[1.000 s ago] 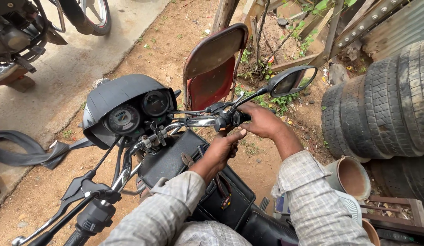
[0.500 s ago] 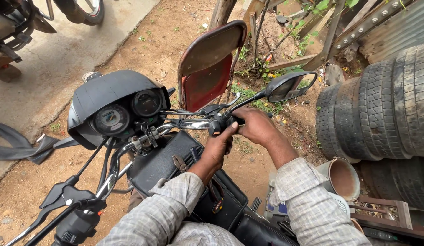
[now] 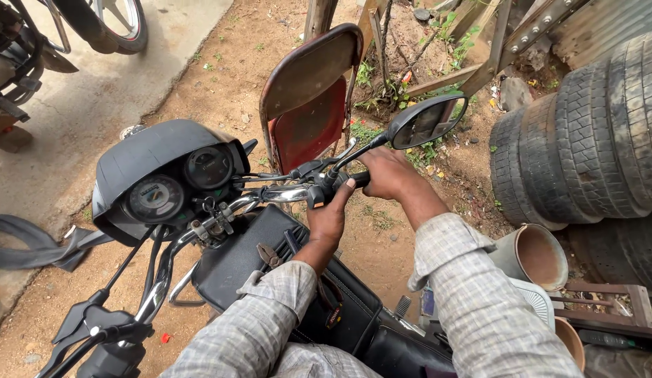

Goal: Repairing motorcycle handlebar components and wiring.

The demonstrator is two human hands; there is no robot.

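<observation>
Bare reddish dirt ground (image 3: 221, 70) under a rusty folding chair (image 3: 308, 98), stacked tyres (image 3: 585, 154), perhaps a rusted tin (image 3: 532, 255).

Left hand (image 3: 331, 217) and right hand (image 3: 385, 173) close together (both curled).

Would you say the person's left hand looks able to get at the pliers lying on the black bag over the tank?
Probably yes. The left hand rests at the right handlebar switch, and the pliers lie uncovered just below that forearm, with nothing between them.

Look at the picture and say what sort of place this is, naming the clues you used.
Probably an outdoor roadside motorcycle repair yard: a motorcycle on bare dirt, stacked old tyres, and a rusty folding chair.
</observation>
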